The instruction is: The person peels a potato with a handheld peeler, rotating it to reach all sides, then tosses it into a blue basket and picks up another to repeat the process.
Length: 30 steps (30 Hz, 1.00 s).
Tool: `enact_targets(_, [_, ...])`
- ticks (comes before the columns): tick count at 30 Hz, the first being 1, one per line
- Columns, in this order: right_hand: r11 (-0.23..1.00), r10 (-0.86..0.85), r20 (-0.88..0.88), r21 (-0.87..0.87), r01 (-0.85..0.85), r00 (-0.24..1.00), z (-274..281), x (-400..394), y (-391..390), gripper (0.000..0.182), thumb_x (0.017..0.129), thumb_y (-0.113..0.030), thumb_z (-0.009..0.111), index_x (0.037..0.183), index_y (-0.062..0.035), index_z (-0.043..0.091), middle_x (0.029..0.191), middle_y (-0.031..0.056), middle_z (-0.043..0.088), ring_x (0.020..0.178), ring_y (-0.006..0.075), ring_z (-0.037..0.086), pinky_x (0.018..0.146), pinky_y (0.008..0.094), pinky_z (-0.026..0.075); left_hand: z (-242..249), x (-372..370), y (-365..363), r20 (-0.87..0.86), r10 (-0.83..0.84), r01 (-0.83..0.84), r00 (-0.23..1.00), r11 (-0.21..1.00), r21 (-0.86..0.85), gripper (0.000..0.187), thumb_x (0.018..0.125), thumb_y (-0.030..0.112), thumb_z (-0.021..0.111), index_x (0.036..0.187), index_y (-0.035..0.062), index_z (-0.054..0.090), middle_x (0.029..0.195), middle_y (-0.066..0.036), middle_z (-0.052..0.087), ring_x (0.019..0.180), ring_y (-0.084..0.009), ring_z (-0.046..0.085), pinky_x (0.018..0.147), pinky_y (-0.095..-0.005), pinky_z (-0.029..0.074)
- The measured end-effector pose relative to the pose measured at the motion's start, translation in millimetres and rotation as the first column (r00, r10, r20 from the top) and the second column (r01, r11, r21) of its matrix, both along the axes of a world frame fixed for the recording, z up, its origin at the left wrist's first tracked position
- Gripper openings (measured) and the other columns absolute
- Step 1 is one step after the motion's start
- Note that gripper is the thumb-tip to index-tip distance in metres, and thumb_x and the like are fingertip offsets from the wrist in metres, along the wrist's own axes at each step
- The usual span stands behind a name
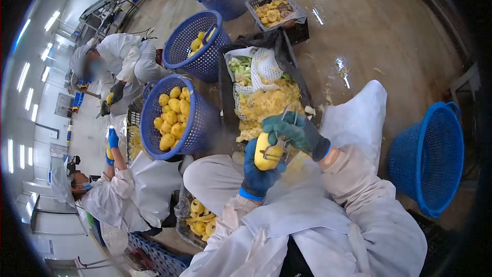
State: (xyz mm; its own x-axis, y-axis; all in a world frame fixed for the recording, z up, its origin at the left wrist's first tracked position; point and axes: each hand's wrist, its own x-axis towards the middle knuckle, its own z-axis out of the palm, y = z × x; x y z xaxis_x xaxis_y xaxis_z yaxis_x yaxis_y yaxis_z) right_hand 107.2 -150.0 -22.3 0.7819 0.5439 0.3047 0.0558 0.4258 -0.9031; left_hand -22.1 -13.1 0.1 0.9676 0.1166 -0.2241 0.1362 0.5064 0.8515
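My left hand point(260, 174), in a blue glove, is closed around a smooth yellow fruit point(266, 158) that looks like a mango. In a green glove, my right hand point(296, 132) grips a metal peeler point(279, 141), whose frame lies against or just over the fruit's upper right side. Both hands are above my lap, close together. Just beyond them, a crate lined with dark plastic point(225, 84) holds yellow peelings point(269, 102), a white foam net point(265, 64) and some green scraps point(241, 69).
Blue baskets of yellow fruit point(212, 128) stand at left and farther back. A blue basket point(425, 159) sits to my right. A small crate point(302, 28) holds yellow-brown pieces. Two co-workers in white point(125, 195) point(123, 54) work at left. The floor point(379, 25) is wet.
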Motion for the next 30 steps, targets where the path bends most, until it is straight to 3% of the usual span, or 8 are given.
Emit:
enact_targets(1, [0.994,-0.085,0.118,-0.056,0.092,0.989,-6.7,5.0,2.9,0.031,0.093,-0.021,0.055,0.112,0.0026,0.061,0.09,0.0072,0.065,0.082,0.0146,0.061,0.075,0.029,0.05,-4.0,-0.2,2.1,-0.007,-0.01,0.01,1.0,1.0,-0.003,0.047,0.09,0.044,0.051,0.126,0.0132,0.052,0.121,-0.013,0.057,0.104,-0.0268,0.057,0.081,-0.0401,0.052])
enact_targets(3, [0.981,0.042,-0.207,0.196,-0.001,0.977,-9.7,16.4,-0.4,0.032,0.093,-0.023,0.054,0.111,0.003,0.061,0.091,0.0079,0.065,0.081,0.0148,0.061,0.076,0.0292,0.05,-6.2,5.2,6.0,-0.226,-0.079,-0.101,0.971,0.721,-0.685,0.05,0.091,0.046,0.049,0.127,0.0121,0.05,0.122,-0.013,0.056,0.103,-0.0259,0.057,0.076,-0.0382,0.053])
enact_targets(4, [0.945,0.116,-0.35,0.327,0.005,0.929,-7.9,21.8,-1.8,0.033,0.093,-0.024,0.054,0.11,0.0032,0.061,0.092,0.0082,0.065,0.08,0.0148,0.061,0.076,0.0294,0.05,-3.2,6.8,7.3,-0.214,-0.073,-0.092,0.974,0.737,-0.669,0.05,0.091,0.047,0.049,0.126,0.0116,0.05,0.122,-0.013,0.056,0.103,-0.0258,0.057,0.075,-0.0376,0.053])
enact_targets(10, [0.98,-0.184,0.212,-0.031,0.195,0.96,-17.3,18.7,0.0,0.028,0.093,-0.022,0.054,0.106,0.0002,0.064,0.087,0.0066,0.063,0.076,0.0146,0.061,0.069,0.028,0.049,-12.0,1.2,8.2,0.013,-0.206,0.161,0.978,0.724,-0.67,0.045,0.093,0.041,0.047,0.126,0.0097,0.048,0.125,-0.012,0.054,0.105,-0.0252,0.057,0.075,-0.0379,0.054])
enact_targets(11, [0.967,-0.231,-0.031,-0.114,0.226,0.973,-28.1,29.1,-7.9,0.027,0.093,-0.022,0.054,0.108,-0.0003,0.064,0.087,0.0064,0.063,0.077,0.0146,0.061,0.071,0.0291,0.049,-0.7,-0.6,2.8,-0.019,-0.138,0.103,0.99,0.82,-0.562,0.044,0.094,0.039,0.046,0.127,0.0098,0.047,0.126,-0.012,0.053,0.106,-0.0251,0.057,0.076,-0.038,0.054])
enact_targets(15, [1.0,-0.026,0.021,0.016,0.026,0.999,11.2,5.5,-3.4,0.025,0.092,-0.02,0.056,0.105,-0.0004,0.064,0.088,0.0059,0.062,0.078,0.0146,0.061,0.072,0.0281,0.049,-19.4,-3.9,11.8,0.218,-0.197,0.271,0.956,0.878,-0.394,0.041,0.095,0.033,0.047,0.129,0.0104,0.045,0.134,-0.009,0.048,0.115,-0.0238,0.052,0.083,-0.0399,0.052])
enact_targets(22, [0.959,-0.275,-0.246,-0.005,0.282,0.929,-9.7,25.8,-14.6,0.035,0.095,-0.03,0.051,0.104,0.0019,0.063,0.088,0.0055,0.062,0.078,0.0138,0.059,0.072,0.0271,0.049,10.1,5.2,-1.2,-0.105,0.003,-0.069,0.994,0.774,-0.63,0.044,0.09,0.031,0.058,0.128,0.0103,0.047,0.13,-0.009,0.051,0.117,-0.0262,0.051,0.1,-0.0458,0.043])
enact_targets(30, [0.998,0.051,-0.329,0.052,-0.036,0.943,-6.1,-1.9,-0.9,0.031,0.091,-0.026,0.055,0.106,0.0009,0.064,0.091,0.0094,0.065,0.078,0.016,0.063,0.071,0.027,0.05,1.1,15.8,-2.3,-0.121,-0.038,-0.07,0.992,0.632,-0.772,0.038,0.09,0.029,0.059,0.12,0.0075,0.051,0.118,-0.014,0.057,0.113,-0.0291,0.053,0.099,-0.0459,0.044])
